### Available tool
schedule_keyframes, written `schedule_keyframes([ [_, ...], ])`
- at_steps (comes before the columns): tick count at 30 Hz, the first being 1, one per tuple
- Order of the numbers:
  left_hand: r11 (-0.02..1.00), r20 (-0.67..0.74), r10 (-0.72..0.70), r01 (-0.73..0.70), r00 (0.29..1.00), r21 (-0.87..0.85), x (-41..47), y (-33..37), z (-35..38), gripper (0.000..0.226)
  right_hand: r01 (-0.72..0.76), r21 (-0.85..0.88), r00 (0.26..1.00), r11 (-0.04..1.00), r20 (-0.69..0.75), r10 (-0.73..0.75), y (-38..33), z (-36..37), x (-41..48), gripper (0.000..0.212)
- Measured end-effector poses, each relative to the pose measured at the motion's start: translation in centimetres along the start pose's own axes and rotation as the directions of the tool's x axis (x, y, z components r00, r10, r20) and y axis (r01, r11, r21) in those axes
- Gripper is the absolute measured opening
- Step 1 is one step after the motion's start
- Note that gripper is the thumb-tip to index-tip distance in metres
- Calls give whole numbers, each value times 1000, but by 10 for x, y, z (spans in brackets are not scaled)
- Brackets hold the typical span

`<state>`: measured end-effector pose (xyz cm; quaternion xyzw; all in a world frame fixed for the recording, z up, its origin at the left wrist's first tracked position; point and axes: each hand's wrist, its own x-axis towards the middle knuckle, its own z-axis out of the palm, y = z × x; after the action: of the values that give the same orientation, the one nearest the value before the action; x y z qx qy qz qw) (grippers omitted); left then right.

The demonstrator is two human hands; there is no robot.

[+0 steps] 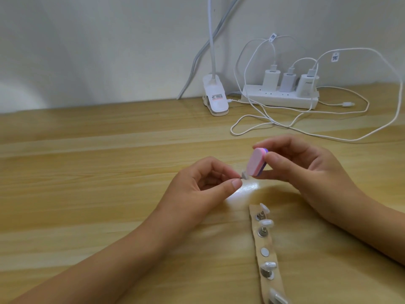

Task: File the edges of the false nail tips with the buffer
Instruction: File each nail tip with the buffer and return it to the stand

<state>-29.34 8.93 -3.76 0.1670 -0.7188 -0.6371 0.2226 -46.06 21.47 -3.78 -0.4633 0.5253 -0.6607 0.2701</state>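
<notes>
Head view: the left hand (pixel 197 183) is held above the middle of the worktop (pixel 87 172), its thumb and forefinger pinched on the stem of a false nail tip (pixel 244 175). The pink buffer (pixel 255 162), its lower end just at the tip, is gripped between the curled thumb and fingers of the right hand (pixel 306 172). Print on the lamp clip label (pixel 215 97) and the cable tags (pixel 335 57) cannot be read.

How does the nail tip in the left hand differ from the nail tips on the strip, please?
The held nail tip is pinched by the left hand above the table; the strip's nail tips stand on the beige strip. The held one meets the buffer in the right hand; the others are untouched. All are small and pale.
</notes>
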Motion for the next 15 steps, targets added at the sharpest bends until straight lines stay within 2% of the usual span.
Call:
schedule_keyframes([
  [2, 1000, 0, -4, 4, 1000, 4, 0, 0, 0, 7, 65, -59, 998, 996, -15, -66, -1, 2, -3, 19],
  [5, 1000, 19, 10, -10, 1000, 1, 0, 1, 1, 7, 41, -123, 997, 992, 73, -32, -1, 5, -5, 20],
  [8, 1000, 12, 8, -9, 1000, 19, 0, 1, 2, 7, 104, -134, 994, 985, 44, -99, -1, 5, -6, 20],
  [12, 1000, 7, 21, -21, 1000, 21, 0, 1, 2, 12, 51, -142, 995, 988, 93, -38, 1, 5, -5, 21],
  [15, 1000, 4, 21, -21, 1000, 14, 0, 1, 1, 16, 135, -172, 990, 976, 64, -126, 1, 4, -6, 22],
])
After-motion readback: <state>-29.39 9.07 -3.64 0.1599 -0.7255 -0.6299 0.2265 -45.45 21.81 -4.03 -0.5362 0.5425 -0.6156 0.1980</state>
